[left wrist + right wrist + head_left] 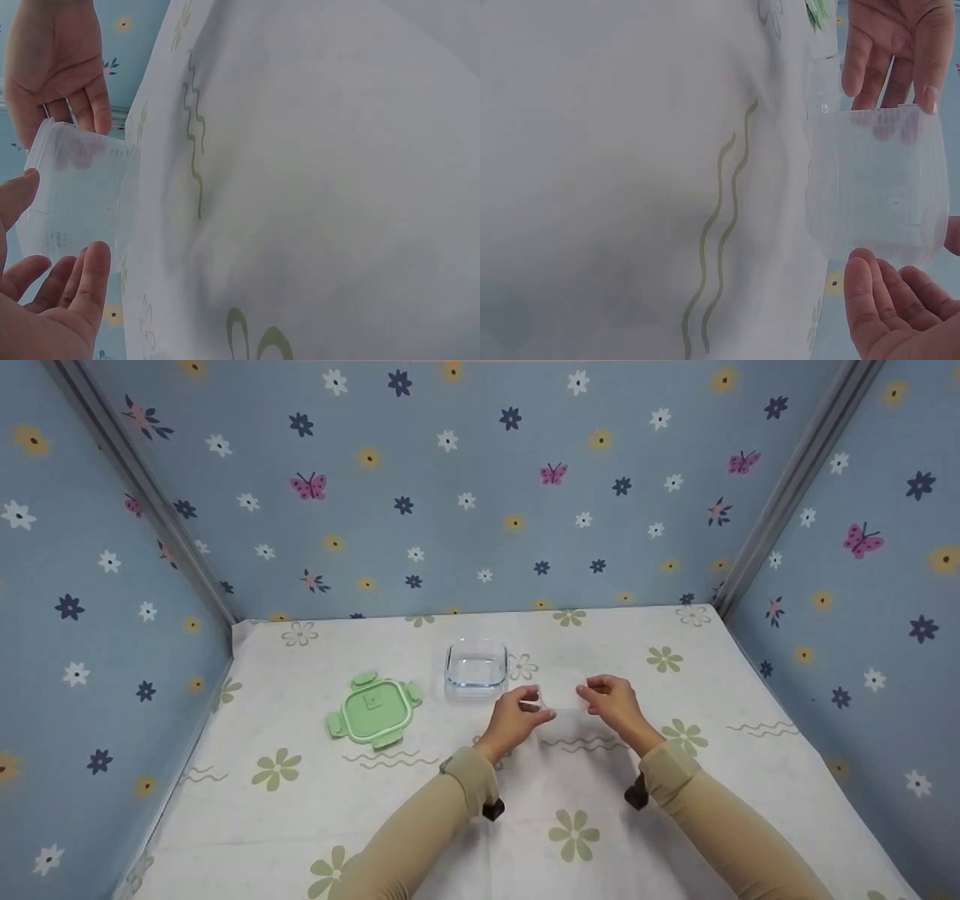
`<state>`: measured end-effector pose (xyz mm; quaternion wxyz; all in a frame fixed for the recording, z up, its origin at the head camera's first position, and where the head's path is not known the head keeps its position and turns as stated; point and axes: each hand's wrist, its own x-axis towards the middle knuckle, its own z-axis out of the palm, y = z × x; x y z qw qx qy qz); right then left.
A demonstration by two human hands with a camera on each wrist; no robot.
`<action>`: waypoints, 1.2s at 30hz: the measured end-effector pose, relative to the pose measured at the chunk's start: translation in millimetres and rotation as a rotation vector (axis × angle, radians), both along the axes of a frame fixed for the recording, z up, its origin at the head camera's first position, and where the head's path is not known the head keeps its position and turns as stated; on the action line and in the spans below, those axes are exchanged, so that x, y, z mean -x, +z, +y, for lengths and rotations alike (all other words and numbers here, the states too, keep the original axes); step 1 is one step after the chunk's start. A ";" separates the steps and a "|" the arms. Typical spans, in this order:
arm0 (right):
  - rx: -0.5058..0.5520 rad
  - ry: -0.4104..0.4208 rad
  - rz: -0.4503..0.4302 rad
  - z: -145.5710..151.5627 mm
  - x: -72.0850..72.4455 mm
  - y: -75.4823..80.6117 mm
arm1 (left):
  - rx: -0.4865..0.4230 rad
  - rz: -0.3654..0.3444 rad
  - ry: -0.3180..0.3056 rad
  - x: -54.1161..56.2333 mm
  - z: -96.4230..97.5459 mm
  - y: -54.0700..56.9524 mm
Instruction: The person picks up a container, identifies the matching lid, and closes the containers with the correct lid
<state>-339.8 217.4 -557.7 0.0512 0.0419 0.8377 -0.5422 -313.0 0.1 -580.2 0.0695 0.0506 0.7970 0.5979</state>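
Observation:
Both hands hold a translucent plastic container [562, 694] between them, a little above the cloth. My left hand [516, 720] grips its left side, thumb near the rim and fingers along the wall. On the opposite side, my right hand [613, 706] pinches it in the same way. The right wrist view shows the container's [877, 180] thin, see-through wall spanning the two hands; its contents, if any, cannot be made out. Behind and left of the hands, a clear glass food box [476, 669] stands upright without a lid. Further left lies a green clip lid [376, 711], its side flaps spread out.
A white cloth with green flowers and wavy lines covers the table [300, 840]. Blue patterned panels [465, 472] rise behind it and on both sides, with grey posts [165, 517] at the back corners.

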 end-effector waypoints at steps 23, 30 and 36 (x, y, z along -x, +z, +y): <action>-0.028 -0.055 -0.007 30.0 5.5 -14.2 | -0.013 0.023 -0.026 5.0 33.3 -13.9; -0.053 -0.053 -0.012 37.3 3.0 -16.8 | -0.032 0.006 -0.044 3.3 40.2 -17.7; -0.058 -0.074 -0.003 41.1 2.1 -20.9 | -0.028 0.013 -0.039 3.5 45.4 -21.4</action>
